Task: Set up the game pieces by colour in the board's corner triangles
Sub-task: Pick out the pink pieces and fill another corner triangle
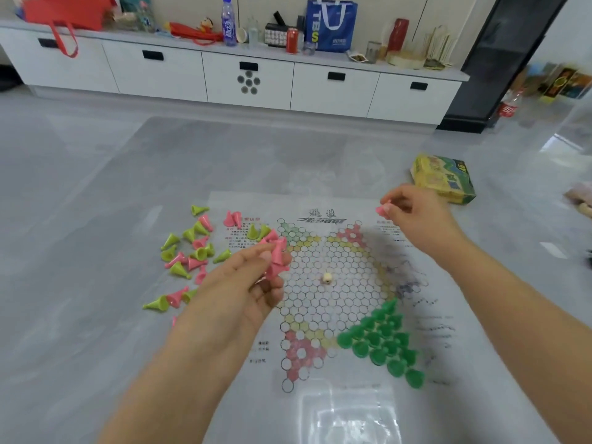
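- My left hand [253, 280] grips a bunch of pink pieces [276, 256] as stock.
- My right hand [413, 209] pinches one pink piece [382, 210], probably for the far pink triangle [350, 235] on the board [333, 283].
- Dark green pieces [381, 342] already fill near-right corner; pink/lime pile [192, 251] on floor, left.

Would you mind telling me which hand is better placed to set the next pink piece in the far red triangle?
Right. The right hand already pinches one pink piece just beside the far red triangle. The left hand grips a bunch of pink pieces, farther from that corner.
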{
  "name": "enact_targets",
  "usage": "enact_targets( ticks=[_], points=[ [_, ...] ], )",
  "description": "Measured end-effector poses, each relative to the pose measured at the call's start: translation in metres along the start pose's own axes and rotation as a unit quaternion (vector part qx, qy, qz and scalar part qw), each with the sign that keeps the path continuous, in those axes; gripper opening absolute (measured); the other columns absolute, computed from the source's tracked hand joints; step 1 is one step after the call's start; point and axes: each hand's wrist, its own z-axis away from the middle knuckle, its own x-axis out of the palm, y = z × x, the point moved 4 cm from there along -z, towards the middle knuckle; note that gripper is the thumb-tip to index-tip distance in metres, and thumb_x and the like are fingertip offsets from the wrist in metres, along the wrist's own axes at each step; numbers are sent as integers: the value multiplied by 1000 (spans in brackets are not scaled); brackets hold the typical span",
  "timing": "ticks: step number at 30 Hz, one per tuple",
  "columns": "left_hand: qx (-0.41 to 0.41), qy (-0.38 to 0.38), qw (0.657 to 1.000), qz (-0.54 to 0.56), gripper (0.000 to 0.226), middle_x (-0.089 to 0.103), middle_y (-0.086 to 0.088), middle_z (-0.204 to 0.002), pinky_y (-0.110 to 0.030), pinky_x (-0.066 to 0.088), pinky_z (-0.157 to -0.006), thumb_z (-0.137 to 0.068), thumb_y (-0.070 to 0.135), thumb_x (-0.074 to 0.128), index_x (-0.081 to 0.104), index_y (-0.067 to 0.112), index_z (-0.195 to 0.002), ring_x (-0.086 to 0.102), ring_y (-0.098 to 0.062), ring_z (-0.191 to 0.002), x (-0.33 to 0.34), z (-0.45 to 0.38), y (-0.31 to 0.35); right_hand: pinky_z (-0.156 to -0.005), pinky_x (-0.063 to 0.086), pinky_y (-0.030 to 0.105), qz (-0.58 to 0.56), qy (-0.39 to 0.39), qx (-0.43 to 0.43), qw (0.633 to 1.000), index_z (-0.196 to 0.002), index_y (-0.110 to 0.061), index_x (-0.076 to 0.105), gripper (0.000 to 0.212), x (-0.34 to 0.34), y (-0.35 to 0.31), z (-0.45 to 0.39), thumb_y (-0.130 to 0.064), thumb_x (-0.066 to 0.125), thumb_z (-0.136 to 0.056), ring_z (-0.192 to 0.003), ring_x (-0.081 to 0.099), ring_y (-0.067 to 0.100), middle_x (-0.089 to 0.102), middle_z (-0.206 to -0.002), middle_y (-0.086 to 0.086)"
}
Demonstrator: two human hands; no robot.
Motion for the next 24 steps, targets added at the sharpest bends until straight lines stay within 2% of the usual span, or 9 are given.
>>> enact_targets(
  ticks=[3, 8, 14, 17, 21, 24],
  points=[
    [-9, -9, 998, 54, 19, 71, -5, -70, -16, 50, -45, -89, 5, 48, 67, 3, -86, 58, -7, -49, 0, -4, 1, -76, 46, 25, 48, 0, -7, 999, -87, -16, 60, 6, 22, 22, -15, -14, 64, -83, -87, 62, 19, 65, -86, 2],
    [-9, -31, 997, 75, 20, 73, -8, -76, -17, 53, -50, -85, 2, 50, 68, 2, -93, 66, -10, -57, -2, -11, 1, -76, 37, 19, 103, 13, -57, 993, -87, -14, 66, 9, 40, 26, -22, -22, 63, -84, -83, 54, 10, 63, -85, -5],
    [-13, -37, 996, 83, 22, 73, -11, -86, -18, 54, -53, -86, 1, 49, 65, 0, -102, 68, -11, -62, 0, -14, 1, -76, 40, 23, 124, 16, -65, 990, -82, -15, 66, 6, 44, 29, -29, -20, 63, -84, -83, 55, 12, 63, -84, -4],
    [-14, -30, 996, 87, 22, 73, -11, -79, -18, 54, -53, -87, 1, 48, 64, -1, -101, 68, -12, -62, 0, -14, 1, -76, 41, 24, 129, 18, -71, 989, -78, -18, 64, 6, 44, 27, -27, -19, 62, -84, -83, 56, 13, 63, -84, -4],
    [-17, -26, 995, 94, 23, 73, -13, -83, -18, 54, -54, -87, -1, 48, 63, 0, -104, 69, -13, -64, -1, -13, 0, -77, 40, 23, 136, 17, -72, 988, -83, -15, 65, 6, 45, 28, -27, -19, 61, -85, -85, 57, 14, 66, -90, 0],
    [-15, -29, 995, 95, 25, 73, -13, -87, -17, 54, -54, -86, -1, 48, 63, 0, -106, 70, -12, -65, -3, -12, 1, -79, 40, 21, 130, 6, -52, 990, -98, -12, 65, 15, 44, 29, -26, -19, 62, -85, -89, 58, 15, 66, -97, 3]
  ],
)
